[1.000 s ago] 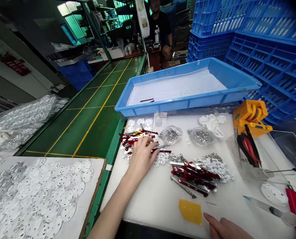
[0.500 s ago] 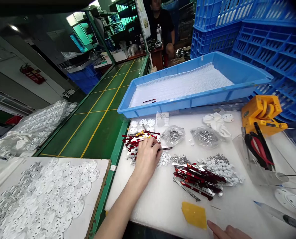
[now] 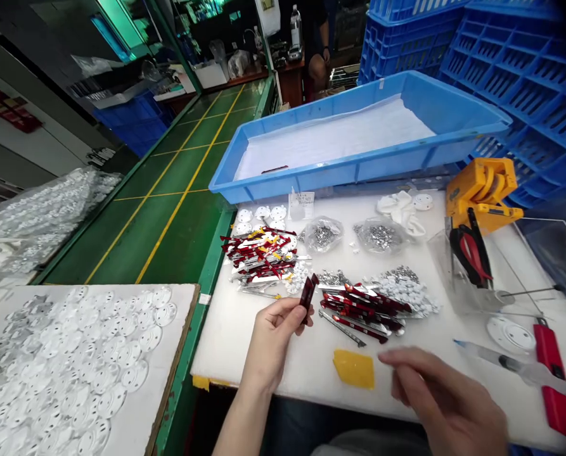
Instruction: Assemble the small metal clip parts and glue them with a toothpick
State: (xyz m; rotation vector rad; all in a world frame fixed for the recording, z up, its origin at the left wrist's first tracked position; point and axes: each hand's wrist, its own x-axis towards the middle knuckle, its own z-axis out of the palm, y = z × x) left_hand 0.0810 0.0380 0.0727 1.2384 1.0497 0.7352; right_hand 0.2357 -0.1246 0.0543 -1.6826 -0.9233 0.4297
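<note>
**Q:** Describe the work surface and room.
**A:** A white padded table [image 3: 235,342] stands beside a green-floored aisle [image 3: 168,234]; a shallow blue plastic tray [image 3: 359,171] sits behind it.

**Q:** State of the hands?
**A:** The left hand [image 3: 273,335] pinches a glossy dark-red strip [image 3: 307,297] between thumb and fingers. The right hand [image 3: 447,399] hangs open, empty, near a yellow pad [image 3: 353,368].

**Q:** Legible markings?
**A:** None; a paper slip [image 3: 302,204] is too small to read.

A plastic tray [image 3: 359,171] sits behind the table [image 3: 225,342] (crates [image 3: 515,82] to its right).
</note>
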